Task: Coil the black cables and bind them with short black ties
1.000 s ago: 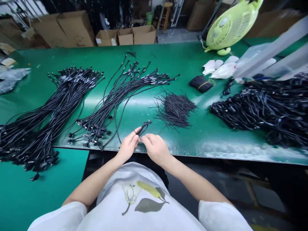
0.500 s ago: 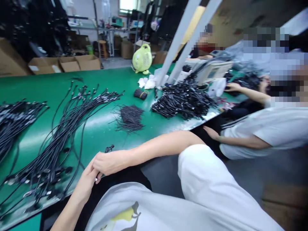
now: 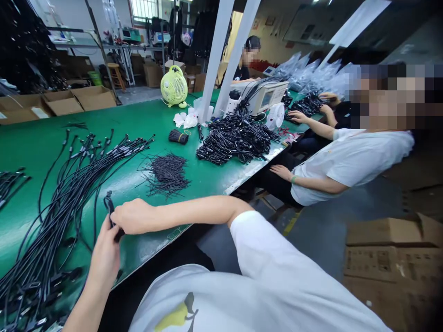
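Note:
Both of my hands meet at the table's front edge around a small coiled black cable point(image 3: 109, 203). My left hand point(image 3: 105, 246) grips it from below, fingers closed. My right hand point(image 3: 134, 216) is closed on the same cable from the right, and its fingertips are partly hidden. One looped end sticks up above the fingers; a dark part shows beneath them. Left of my hands lies a spread of long black cables point(image 3: 74, 193) with metal plugs. A pile of short black twist ties point(image 3: 168, 173) lies beyond my right forearm.
Farther right, a heap of coiled black cables point(image 3: 235, 138) lies by white posts point(image 3: 216, 60). A banded bundle of ties point(image 3: 178, 136) and a green fan point(image 3: 174, 86) stand behind. A co-worker in a white shirt point(image 3: 321, 161) sits to the right. Cardboard boxes point(image 3: 380, 263) are stacked lower right.
The view has swung right, so the table's things appear farther left. My hands have risen slightly with the cable, and more of its looped end shows above the fingers.

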`<state>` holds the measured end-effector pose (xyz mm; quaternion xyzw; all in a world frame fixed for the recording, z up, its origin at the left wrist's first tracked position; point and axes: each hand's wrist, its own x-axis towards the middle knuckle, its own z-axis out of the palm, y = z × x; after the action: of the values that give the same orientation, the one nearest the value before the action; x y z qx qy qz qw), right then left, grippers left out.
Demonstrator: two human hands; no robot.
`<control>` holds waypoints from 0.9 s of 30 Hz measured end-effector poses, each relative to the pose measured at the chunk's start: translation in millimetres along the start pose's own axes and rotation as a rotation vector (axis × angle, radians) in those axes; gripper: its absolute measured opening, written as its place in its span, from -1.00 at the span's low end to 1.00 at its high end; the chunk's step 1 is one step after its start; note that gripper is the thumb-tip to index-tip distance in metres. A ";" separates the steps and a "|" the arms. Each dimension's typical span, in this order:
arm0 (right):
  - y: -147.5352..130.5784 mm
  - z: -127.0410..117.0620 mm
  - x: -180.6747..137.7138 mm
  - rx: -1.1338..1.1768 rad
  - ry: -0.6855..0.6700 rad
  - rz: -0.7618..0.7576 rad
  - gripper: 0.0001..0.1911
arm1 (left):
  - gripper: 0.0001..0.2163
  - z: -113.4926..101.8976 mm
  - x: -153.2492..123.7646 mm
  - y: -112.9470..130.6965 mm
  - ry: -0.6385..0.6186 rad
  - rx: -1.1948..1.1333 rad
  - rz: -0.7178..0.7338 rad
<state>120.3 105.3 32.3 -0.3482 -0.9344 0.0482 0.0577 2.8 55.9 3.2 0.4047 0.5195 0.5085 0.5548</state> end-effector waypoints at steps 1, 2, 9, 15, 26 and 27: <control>1.2 -0.3 -1.5 0.043 0.087 0.057 -0.80 | -0.64 2.3 0.8 6.3 0.029 -0.064 0.027; 1.1 -0.1 -4.1 0.061 0.175 0.102 -0.76 | -0.68 3.8 1.5 11.2 0.069 -0.100 0.051; -9.9 0.1 -24.1 0.080 0.352 0.240 -0.71 | -0.66 3.3 1.6 11.3 0.113 0.048 0.112; 0.1 12.1 -18.2 0.511 0.388 0.293 -0.72 | -0.65 -4.0 1.8 5.5 0.082 0.277 0.197; -2.0 16.4 -22.4 2.023 -0.046 0.313 -0.70 | -0.69 -26.4 -2.0 20.6 -0.161 0.289 0.397; 1.6 17.0 -24.2 1.990 -0.068 0.327 -0.70 | -0.69 -30.5 -7.7 25.0 -0.221 0.286 0.375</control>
<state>137.1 89.8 13.4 -0.2643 -0.4115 0.8234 0.2879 -30.5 49.8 24.8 0.6214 0.4382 0.4765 0.4413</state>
